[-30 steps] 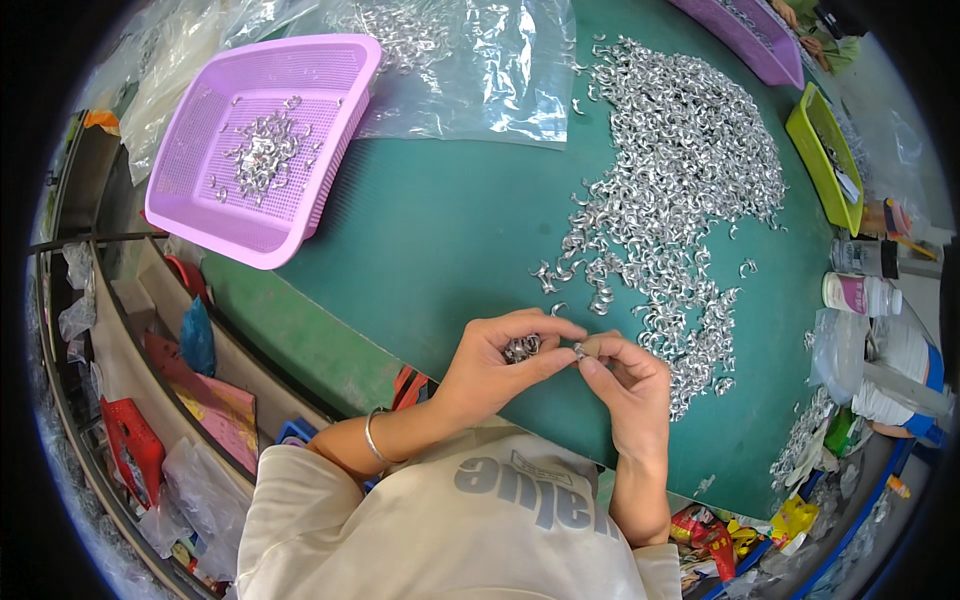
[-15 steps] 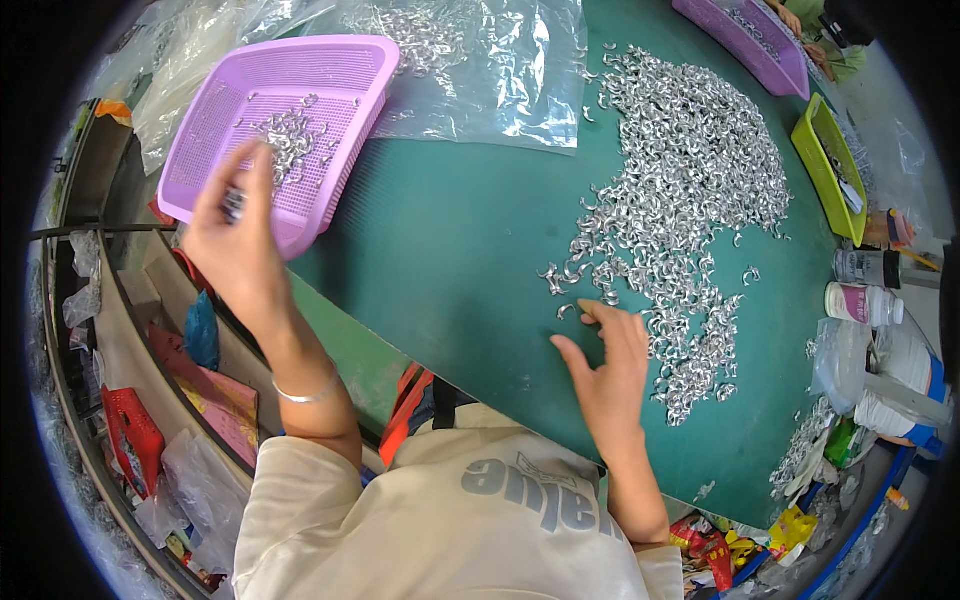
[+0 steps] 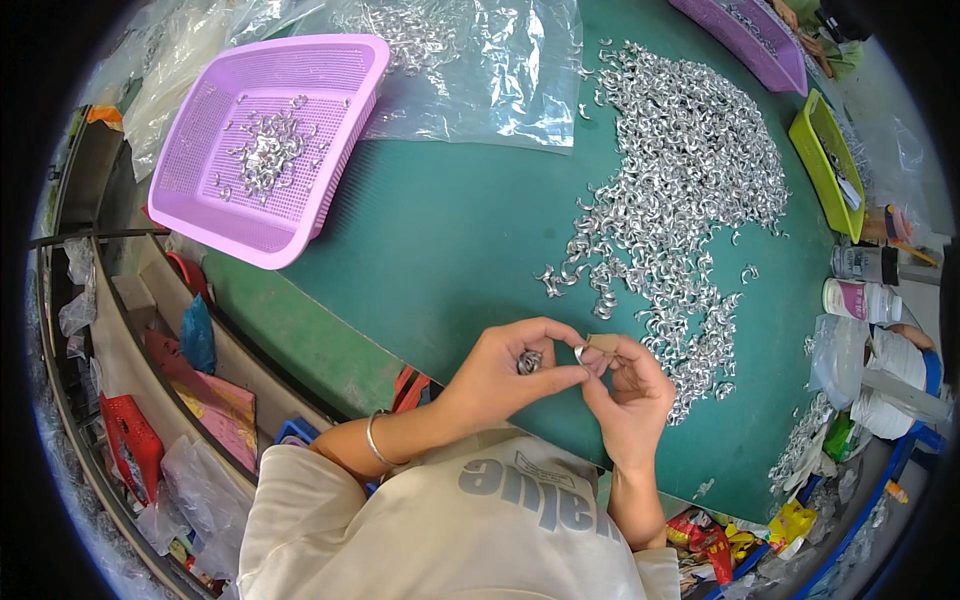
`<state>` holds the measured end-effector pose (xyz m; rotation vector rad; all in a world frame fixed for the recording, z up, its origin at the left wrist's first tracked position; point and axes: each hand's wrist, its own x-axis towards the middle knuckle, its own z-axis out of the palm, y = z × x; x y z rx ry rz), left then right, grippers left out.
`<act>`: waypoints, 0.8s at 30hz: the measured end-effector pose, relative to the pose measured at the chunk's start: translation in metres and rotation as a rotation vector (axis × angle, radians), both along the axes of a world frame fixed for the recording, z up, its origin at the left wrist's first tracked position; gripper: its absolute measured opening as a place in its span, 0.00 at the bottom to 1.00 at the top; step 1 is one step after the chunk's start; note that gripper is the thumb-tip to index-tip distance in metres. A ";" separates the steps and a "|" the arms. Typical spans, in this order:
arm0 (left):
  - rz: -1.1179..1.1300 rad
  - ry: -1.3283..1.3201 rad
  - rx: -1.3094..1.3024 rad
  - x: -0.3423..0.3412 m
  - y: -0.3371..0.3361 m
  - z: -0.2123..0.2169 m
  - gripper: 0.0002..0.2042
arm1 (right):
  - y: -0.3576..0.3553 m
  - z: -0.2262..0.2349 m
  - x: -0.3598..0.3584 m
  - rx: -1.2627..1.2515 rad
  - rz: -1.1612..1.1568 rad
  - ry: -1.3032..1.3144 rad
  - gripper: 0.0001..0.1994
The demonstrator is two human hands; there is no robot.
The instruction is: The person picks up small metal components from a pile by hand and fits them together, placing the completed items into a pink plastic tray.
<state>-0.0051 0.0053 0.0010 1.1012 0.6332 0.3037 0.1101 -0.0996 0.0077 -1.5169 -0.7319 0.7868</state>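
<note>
Though inverted, lettering [image 3: 537, 495] near left hand [image 3: 492, 380]

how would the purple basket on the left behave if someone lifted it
The purple basket probably stays stiff, since its walls stand up without sagging. It is likely light for its size, being full of small holes. The metal bits inside would likely slide if it tilted, as they lie loose on its floor.

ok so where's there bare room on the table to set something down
Widest: the green table between purple basket and metal pile, below the plastic bag. A narrower strip runs between pile and white bottle. Crowded: the pile itself, and where left hand and right hand are.
</note>
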 end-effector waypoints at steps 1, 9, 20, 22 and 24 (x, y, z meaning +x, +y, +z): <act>0.008 0.000 0.016 0.002 -0.003 0.003 0.09 | -0.001 0.004 -0.001 0.025 0.001 -0.003 0.17; 0.060 -0.020 0.029 0.002 -0.002 0.016 0.05 | -0.003 0.020 -0.007 0.022 -0.061 0.200 0.12; 0.049 -0.165 0.343 -0.001 -0.004 0.023 0.08 | -0.009 0.015 -0.005 0.057 -0.005 0.557 0.08; 0.053 -0.160 0.341 -0.001 -0.004 0.024 0.08 | -0.009 0.016 -0.006 0.069 -0.003 0.567 0.08; 0.056 -0.157 0.339 -0.001 -0.004 0.025 0.08 | -0.009 0.016 -0.006 0.069 0.004 0.567 0.08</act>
